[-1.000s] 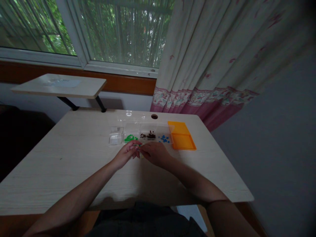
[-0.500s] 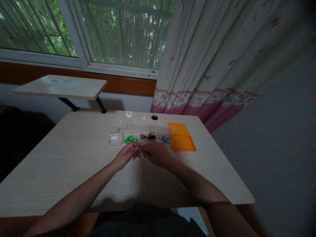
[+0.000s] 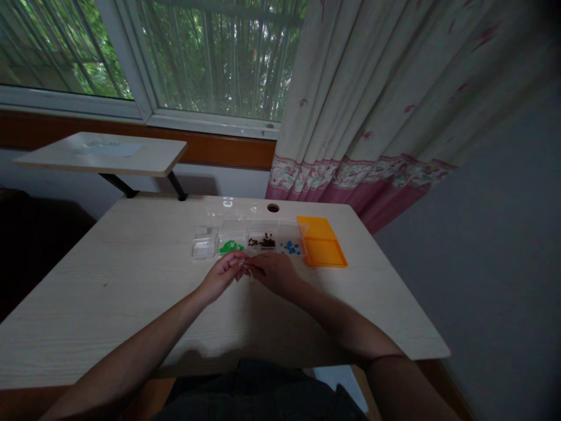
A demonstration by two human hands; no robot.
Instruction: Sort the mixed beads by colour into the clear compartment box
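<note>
My left hand [image 3: 221, 273] and my right hand [image 3: 277, 272] meet fingertip to fingertip above the table, just in front of the clear boxes. Both are closed in a pinch around a small yellowish piece [image 3: 251, 276], whose lower end shows below the fingers. Its exact kind is too small and covered to make out. Just beyond my hands, a clear box holds green bits [image 3: 231, 247]. Dark brown bits [image 3: 266, 241] lie in the box beside it, and blue bits [image 3: 291, 248] in the one to the right.
An open orange case [image 3: 326, 252] lies right of the clear boxes. At the left end of the row is a clear plastic box [image 3: 203, 248]. A raised shelf [image 3: 144, 164] stands at the back left of the table [image 3: 144, 263], with a cable hole [image 3: 273, 208] at the back edge.
Both hands stay together in nearly the same place, with slight finger movement around the small piece. The whole view has shifted slightly.
</note>
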